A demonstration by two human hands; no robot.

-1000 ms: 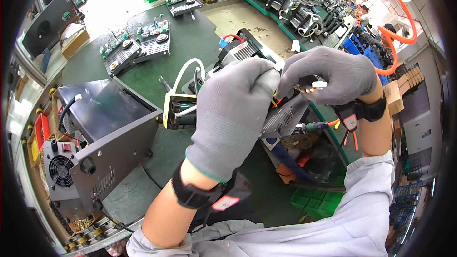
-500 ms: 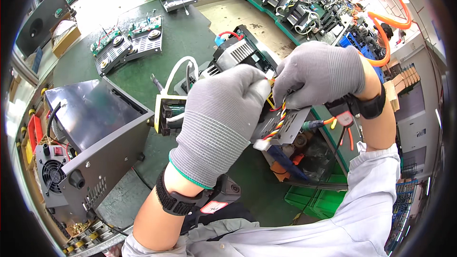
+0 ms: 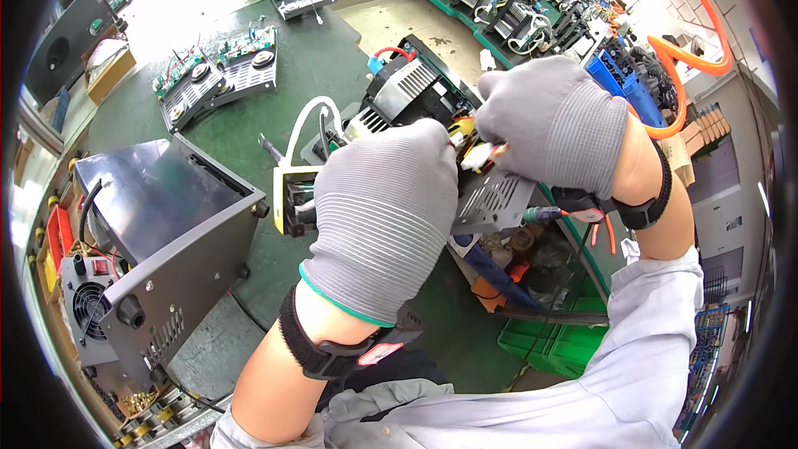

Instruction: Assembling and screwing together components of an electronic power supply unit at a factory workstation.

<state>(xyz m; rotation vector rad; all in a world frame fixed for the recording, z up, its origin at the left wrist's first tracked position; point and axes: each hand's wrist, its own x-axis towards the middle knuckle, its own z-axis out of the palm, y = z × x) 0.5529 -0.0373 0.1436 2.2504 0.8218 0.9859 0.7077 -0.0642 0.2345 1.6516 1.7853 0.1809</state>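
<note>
Here the left hand point(image 3: 384, 208) and right hand point(image 3: 555, 120), both in grey gloves, close their fingers on the wired electronics unit point(image 3: 465, 175) above the green worktop point(image 3: 249, 129).

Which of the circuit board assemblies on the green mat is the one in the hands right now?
The near one with the ribbed grey heatsink, held between the left hand and right hand. The other board assemblies lie untouched at the mat's far left.

Bare green mat point(image 3: 324, 58) beyond grey metal case point(image 3: 166, 233)
</note>
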